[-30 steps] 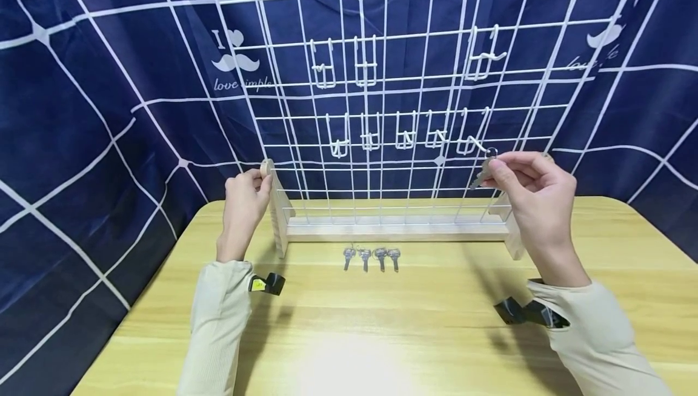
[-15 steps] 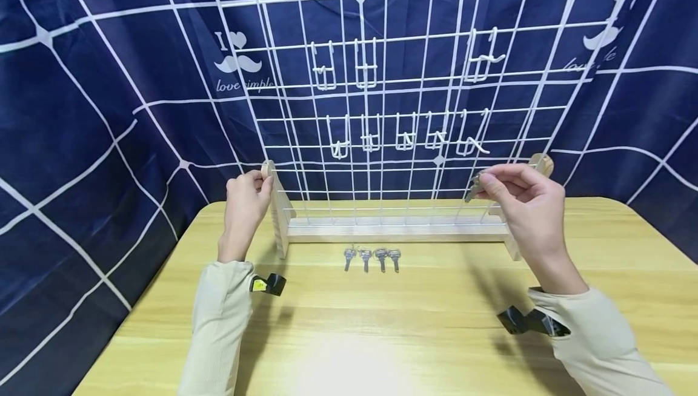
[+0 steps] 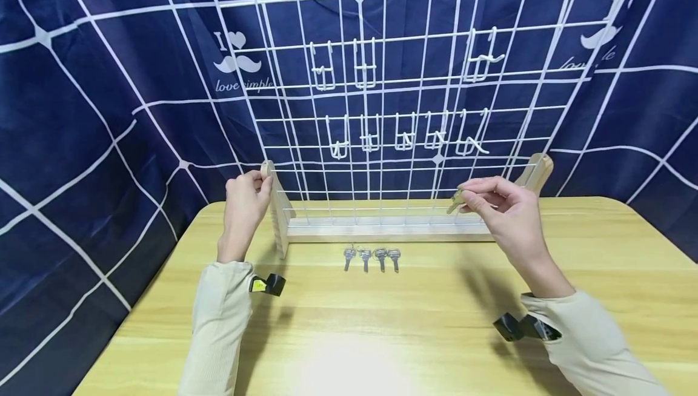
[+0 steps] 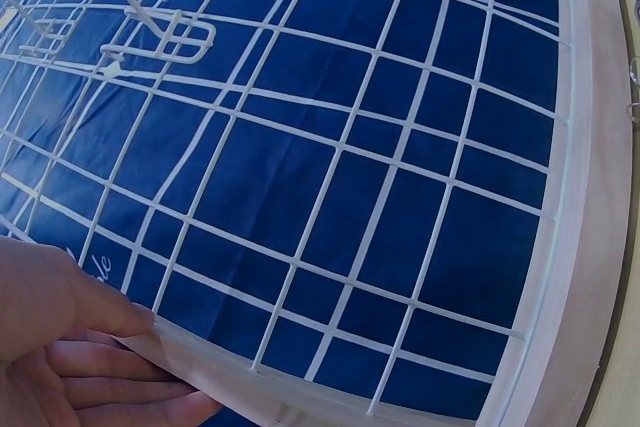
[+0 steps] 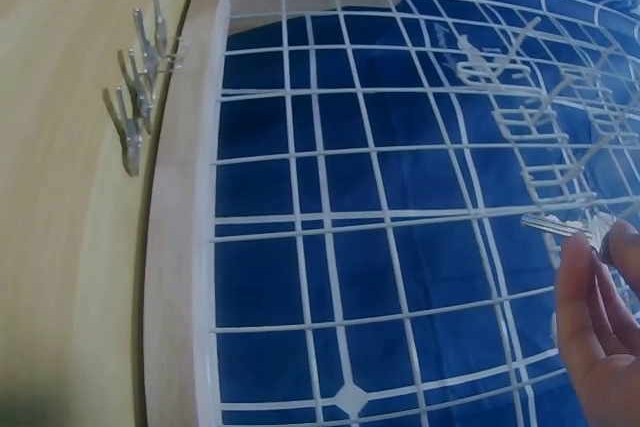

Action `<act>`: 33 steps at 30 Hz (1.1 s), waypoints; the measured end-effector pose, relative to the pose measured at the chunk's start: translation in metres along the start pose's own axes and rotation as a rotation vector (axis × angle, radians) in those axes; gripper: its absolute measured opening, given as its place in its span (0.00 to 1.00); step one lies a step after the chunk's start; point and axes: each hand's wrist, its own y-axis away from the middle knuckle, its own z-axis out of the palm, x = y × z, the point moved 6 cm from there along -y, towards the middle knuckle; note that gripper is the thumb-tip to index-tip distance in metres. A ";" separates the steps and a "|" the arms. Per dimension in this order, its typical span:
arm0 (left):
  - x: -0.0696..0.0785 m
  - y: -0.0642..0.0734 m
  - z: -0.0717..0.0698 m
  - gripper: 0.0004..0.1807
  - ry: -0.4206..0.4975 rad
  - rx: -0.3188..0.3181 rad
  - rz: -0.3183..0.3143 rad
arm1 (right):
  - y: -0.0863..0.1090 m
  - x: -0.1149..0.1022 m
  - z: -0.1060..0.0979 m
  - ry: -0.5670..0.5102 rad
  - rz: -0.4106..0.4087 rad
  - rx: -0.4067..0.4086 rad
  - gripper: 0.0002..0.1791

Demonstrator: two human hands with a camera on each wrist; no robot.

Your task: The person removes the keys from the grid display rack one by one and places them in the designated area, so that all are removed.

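Observation:
My right hand point(image 3: 504, 220) pinches a small bunch of keys point(image 3: 455, 201) between thumb and fingertips, in front of the lower right part of a white wire grid rack point(image 3: 382, 169). The right wrist view shows the blades of these keys point(image 5: 550, 225) jutting from the fingertips point(image 5: 575, 262). How many keys are held I cannot tell. At the rack's left side, my left hand point(image 3: 245, 211) grips the top of the wooden side post point(image 3: 279, 214). In the left wrist view, the left thumb and fingers point(image 4: 110, 377) lie on either side of that wood.
Several white hooks point(image 3: 403, 140) hang on the grid in two rows, some with prongs sticking out. Several keys point(image 3: 364, 260) lie in a row on the wooden table point(image 3: 338, 311), before the rack's base bar point(image 3: 392, 235). A dark blue curtain point(image 3: 109, 202) surrounds the table.
My right hand has moved down and left with the keys, away from the tip of the rightmost lower hook. That hook hangs bare now. The left hand has stayed on the post.

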 end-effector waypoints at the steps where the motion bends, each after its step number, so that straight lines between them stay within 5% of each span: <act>1: 0.000 0.000 0.000 0.13 0.001 0.001 -0.001 | 0.000 0.001 0.001 0.002 0.003 -0.008 0.05; 25: 0.001 -0.001 -0.002 0.14 -0.024 0.005 0.026 | 0.006 0.026 0.012 0.138 0.089 -0.088 0.03; 33: 0.002 -0.002 -0.002 0.14 -0.017 0.001 0.023 | 0.012 0.046 0.015 0.336 0.179 -0.119 0.09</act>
